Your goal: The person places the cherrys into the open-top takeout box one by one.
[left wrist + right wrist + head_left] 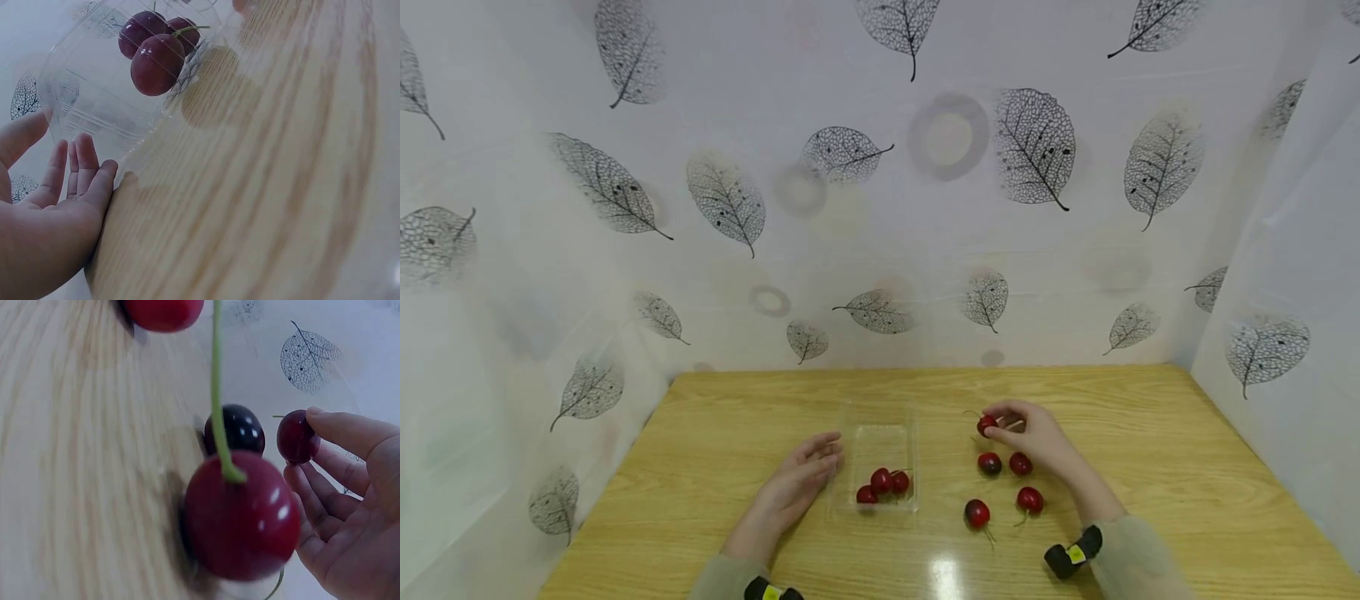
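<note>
On the wooden table (pixel 1150 433), the right hand (pixel 1037 437) pinches a cherry (pixel 986 425) between thumb and fingertips. Left hand (pixel 797 479), fingers straight, rests against the clear tray (pixel 880 417) holding three cherries (pixel 882 485).

The head camera looks forward and down over the wooden table (pixel 1150 433), while each wrist camera sits low and close, the left facing the clear plastic tray (pixel 94 94), the right facing loose cherries (pixel 240 515) beside that tray.

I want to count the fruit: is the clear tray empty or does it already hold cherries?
Not empty: the clear tray holds three cherries at its near end; the rest is bare.
</note>
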The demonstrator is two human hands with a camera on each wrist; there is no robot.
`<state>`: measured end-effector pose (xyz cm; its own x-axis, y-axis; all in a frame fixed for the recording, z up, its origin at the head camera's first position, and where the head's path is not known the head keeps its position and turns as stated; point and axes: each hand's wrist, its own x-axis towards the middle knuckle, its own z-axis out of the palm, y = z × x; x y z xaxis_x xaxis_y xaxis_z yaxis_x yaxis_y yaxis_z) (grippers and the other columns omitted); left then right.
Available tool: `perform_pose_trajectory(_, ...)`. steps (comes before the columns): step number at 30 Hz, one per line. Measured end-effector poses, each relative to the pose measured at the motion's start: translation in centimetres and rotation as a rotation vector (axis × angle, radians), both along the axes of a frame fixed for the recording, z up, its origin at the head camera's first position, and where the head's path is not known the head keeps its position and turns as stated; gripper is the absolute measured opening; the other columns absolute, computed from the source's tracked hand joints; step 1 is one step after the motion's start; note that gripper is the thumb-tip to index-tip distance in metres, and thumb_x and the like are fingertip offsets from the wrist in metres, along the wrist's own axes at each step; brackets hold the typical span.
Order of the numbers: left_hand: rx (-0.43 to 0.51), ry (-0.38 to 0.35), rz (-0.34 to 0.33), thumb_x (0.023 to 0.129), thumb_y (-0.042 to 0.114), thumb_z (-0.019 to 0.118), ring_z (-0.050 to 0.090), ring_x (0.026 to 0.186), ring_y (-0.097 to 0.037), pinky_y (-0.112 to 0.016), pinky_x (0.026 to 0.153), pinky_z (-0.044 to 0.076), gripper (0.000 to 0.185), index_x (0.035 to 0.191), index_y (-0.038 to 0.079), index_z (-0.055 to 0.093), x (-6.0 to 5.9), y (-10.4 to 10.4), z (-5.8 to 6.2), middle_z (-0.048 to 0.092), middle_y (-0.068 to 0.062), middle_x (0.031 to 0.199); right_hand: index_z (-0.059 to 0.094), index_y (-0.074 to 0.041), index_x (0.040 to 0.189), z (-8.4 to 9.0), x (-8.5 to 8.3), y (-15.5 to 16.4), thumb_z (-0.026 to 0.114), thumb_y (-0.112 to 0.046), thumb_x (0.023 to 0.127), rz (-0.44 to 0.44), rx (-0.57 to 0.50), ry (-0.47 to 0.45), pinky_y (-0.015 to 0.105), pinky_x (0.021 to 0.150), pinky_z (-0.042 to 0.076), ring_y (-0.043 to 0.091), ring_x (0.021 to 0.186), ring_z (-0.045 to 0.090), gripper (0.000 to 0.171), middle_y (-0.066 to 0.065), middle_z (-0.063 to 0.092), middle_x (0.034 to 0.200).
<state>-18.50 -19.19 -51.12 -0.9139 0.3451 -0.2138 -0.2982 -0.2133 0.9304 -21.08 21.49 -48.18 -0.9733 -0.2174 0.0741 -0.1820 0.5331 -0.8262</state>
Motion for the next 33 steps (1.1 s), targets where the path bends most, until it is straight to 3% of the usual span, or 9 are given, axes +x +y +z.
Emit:
perform_pose_trajectory(6, 0.007, -0.002, -0.002, 0.107, 0.001, 0.055, 0.059, 0.120, -0.007, -0.018, 0.105, 0.050, 0.049, 0.155, -0.001, 0.042, 0.3, -0.1, -0.1, 0.058, 0.004, 0.127, 0.073, 0.000, 0.123, -0.1, -0.4, -1.3, 0.077, -0.012, 0.097, 0.034, -0.006, 0.045, 0.023, 0.081, 0.059, 0.020, 0.097, 0.071, 0.029, 0.018, 0.076, 0.116)
perform_pose_trajectory(19, -0.009, -0.025, 0.022, 0.106, 0.002, 0.056, 0.058, 0.121, -0.007, -0.018, 0.104, 0.050, 0.052, 0.155, -0.003, 0.040, 0.5, -0.1, -0.3, 0.057, 0.002, 0.130, 0.073, 0.000, 0.123, 0.5, -0.1, -4.1, 0.078, -0.012, 0.097, 0.056, -0.069, 0.028, 0.023, 0.083, 0.059, 0.020, 0.100, 0.070, 0.030, 0.018, 0.075, 0.115)
perform_pose_trajectory(33, 0.003, -0.009, 0.046, 0.106, 0.000, 0.057, 0.059, 0.119, -0.007, -0.018, 0.103, 0.051, 0.050, 0.154, -0.004, 0.041, -0.2, 0.3, -0.3, 0.056, 0.002, 0.126, 0.073, 0.002, 0.125, 1.5, -0.2, -5.6, 0.077, -0.011, 0.097, 0.097, -0.113, 0.054, 0.024, 0.084, 0.059, 0.016, 0.098, 0.069, 0.031, 0.019, 0.075, 0.116)
